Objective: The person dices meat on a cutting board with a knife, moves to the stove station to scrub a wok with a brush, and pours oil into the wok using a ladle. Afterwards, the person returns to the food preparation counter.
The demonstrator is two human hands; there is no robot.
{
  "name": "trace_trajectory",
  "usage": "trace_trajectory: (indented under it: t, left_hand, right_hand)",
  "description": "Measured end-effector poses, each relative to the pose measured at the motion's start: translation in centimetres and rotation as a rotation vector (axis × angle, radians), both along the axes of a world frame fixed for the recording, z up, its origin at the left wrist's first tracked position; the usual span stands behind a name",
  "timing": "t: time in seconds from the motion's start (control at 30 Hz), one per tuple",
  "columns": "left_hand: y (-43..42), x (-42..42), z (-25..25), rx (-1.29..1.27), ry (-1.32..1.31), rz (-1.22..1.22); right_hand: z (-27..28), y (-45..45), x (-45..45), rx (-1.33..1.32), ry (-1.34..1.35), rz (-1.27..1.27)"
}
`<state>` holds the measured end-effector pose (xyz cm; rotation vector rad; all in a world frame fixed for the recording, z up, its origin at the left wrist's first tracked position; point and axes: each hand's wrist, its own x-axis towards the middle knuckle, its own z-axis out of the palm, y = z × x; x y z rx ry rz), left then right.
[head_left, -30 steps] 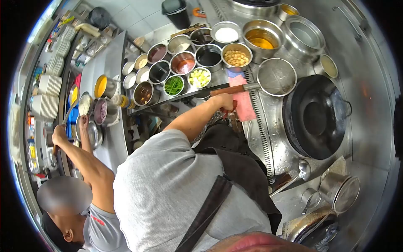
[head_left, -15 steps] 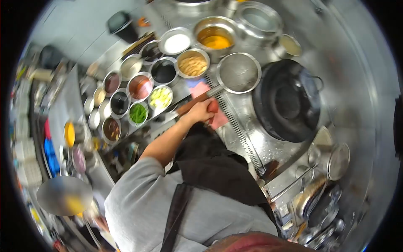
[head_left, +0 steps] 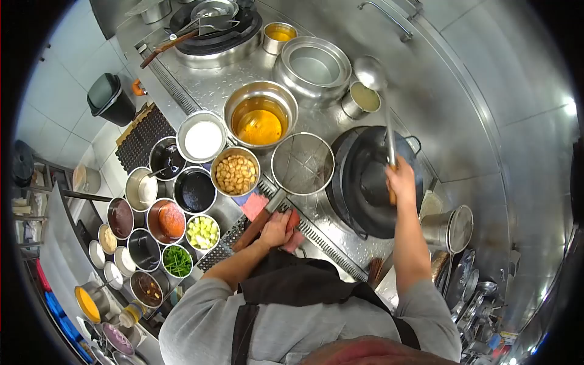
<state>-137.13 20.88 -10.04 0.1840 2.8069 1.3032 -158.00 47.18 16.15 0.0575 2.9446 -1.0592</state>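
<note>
My right hand (head_left: 401, 179) grips the wooden handle of a long metal ladle (head_left: 390, 121) over the black wok (head_left: 380, 210). The ladle's bowl points away from me, above the small metal pot of cloudy liquid (head_left: 365, 97). At the counter's front edge, my left hand (head_left: 278, 230) is closed around a red rounded object (head_left: 294, 219), whose kind I cannot make out. Close beside that hand run the strainer's wooden handle (head_left: 250, 232) and a pink cloth (head_left: 254, 207). The round mesh strainer (head_left: 302, 163) lies left of the wok.
Left of me stand bowls of peeled nuts or beans (head_left: 235, 174), chopped pale green vegetable (head_left: 202, 233), green herbs (head_left: 177, 261) and dark sauce (head_left: 194, 190). Behind are a pot of yellow oil (head_left: 260, 118), a large steel pot (head_left: 313, 67) and a faucet (head_left: 389, 21).
My right hand, out of view before, now holds the ladle over the wok. The camera view has shifted, and my left hand stays closed on the red object.
</note>
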Motion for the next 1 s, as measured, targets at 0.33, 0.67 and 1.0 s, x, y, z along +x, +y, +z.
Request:
trace_trajectory:
  t: [0.33,0.67,1.0]
  left_hand:
    - [-0.1,-0.1,-0.3,0.107,-0.143,0.013]
    - [0.1,-0.5,0.7,0.041,-0.237,-0.060]
    - [-0.2,1.2,5.0,0.971,-0.487,0.314]
  right_hand:
    - [-8.3,-14.9,-19.2,-0.423,-0.461,0.017]
    - [-3.3,-5.8,-10.4,-1.331,-0.360,-0.093]
    - [0.9,12.1,10.1,-1.129,-0.186,-0.081]
